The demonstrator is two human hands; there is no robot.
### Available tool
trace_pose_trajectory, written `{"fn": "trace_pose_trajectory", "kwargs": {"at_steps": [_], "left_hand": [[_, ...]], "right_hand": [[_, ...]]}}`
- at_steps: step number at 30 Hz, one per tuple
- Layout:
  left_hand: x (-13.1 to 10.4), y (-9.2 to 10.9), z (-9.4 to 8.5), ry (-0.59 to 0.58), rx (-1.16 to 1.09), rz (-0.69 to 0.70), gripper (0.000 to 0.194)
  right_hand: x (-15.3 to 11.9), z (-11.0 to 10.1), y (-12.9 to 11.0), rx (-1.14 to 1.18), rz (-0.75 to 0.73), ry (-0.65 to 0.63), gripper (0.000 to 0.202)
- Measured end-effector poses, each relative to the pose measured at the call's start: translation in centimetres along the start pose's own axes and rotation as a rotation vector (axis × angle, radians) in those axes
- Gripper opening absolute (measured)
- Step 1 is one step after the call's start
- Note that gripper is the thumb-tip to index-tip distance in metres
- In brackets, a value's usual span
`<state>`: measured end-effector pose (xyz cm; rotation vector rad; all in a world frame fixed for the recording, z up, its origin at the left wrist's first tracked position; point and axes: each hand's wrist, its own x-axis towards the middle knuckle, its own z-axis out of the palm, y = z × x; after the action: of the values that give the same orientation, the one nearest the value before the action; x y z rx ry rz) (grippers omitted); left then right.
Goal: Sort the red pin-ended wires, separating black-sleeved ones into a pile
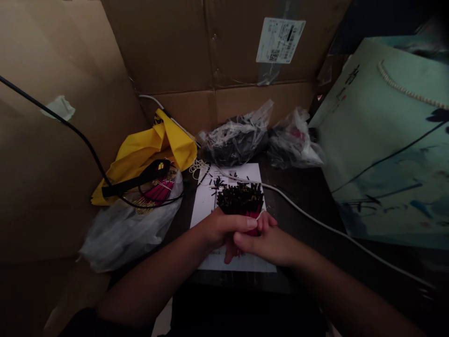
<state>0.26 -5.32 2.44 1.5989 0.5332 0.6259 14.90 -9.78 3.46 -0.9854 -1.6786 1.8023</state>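
Bundle of thin sticks [240, 196], black at the tips and red along the sides, is standing just above a printed sheet [203, 213] or resting on it; the lower end is hiding behind the hands, so I cannot tell which. The left hand [228, 229] is grasping it, thumb lying across the near side, while the right hand [268, 241] is closing round it from the right. Both are probably clasping it this way so the loose sticks are not splaying, with the tips facing up and level. A pale band [260, 214] is showing at the right fingers, perhaps binding the sticks.

Short black pieces [217, 183] are lying beyond the bundle on the sheet. A white cord [301, 206] is crossing the sheet close behind the hands and seems likely to be getting in the way. To the left, a clear plastic bag [122, 238] and a yellow bag [140, 145] are crowding the table [298, 185]; wrapped packages [231, 140] and cardboard [168, 47] are blocking the back, and a paper bag [382, 154] is hemming in the right.
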Motion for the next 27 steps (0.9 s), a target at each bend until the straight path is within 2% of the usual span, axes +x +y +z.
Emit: {"fn": "trace_pose_trajectory", "kwargs": {"at_steps": [3, 6, 7, 8, 10, 11, 14, 20, 24, 27], "left_hand": [[0.2, 0.4, -0.7, -0.039, -0.339, -0.089, 0.032], [0.6, 0.7, -1.7, 0.088, -0.516, -0.102, 0.028], [0.6, 0.6, -2.0, 0.129, -0.535, -0.108, 0.026], [0.7, 0.5, -2.3, 0.159, -0.542, -0.120, 0.025], [0.8, 0.2, -2.7, 0.183, -0.539, -0.155, 0.023], [0.8, 0.0, -2.8, 0.193, -0.533, -0.175, 0.022], [0.8, -0.3, -2.7, 0.242, -0.519, -0.209, 0.017], [0.7, -0.1, -2.3, 0.309, -0.548, -0.238, 0.014], [0.5, -0.2, -2.3, 0.322, -0.563, -0.263, 0.018], [0.6, -0.6, -2.3, 0.374, -0.578, -0.264, 0.021]], "right_hand": [[-0.7, -1.1, -0.2, -0.235, -0.129, 0.156, 0.042], [-1.5, -2.9, -0.6, -0.359, -0.127, 0.231, 0.033], [-1.7, -3.4, -0.8, -0.382, -0.127, 0.314, 0.034], [-1.8, -3.8, -1.1, -0.410, -0.164, 0.450, 0.029], [-1.7, -4.0, -1.5, -0.472, -0.305, 0.656, 0.016], [-1.4, -3.9, -1.6, -0.501, -0.379, 0.680, 0.020], [-0.4, -2.8, -1.1, -0.509, -0.481, 0.599, 0.035], [0.6, -1.8, -0.3, -0.516, -0.504, 0.737, 0.027], [0.4, -1.9, -0.8, -0.595, -0.514, 0.690, 0.020], [0.4, -2.1, -0.7, -0.723, -0.477, 0.694, 0.018]]}}
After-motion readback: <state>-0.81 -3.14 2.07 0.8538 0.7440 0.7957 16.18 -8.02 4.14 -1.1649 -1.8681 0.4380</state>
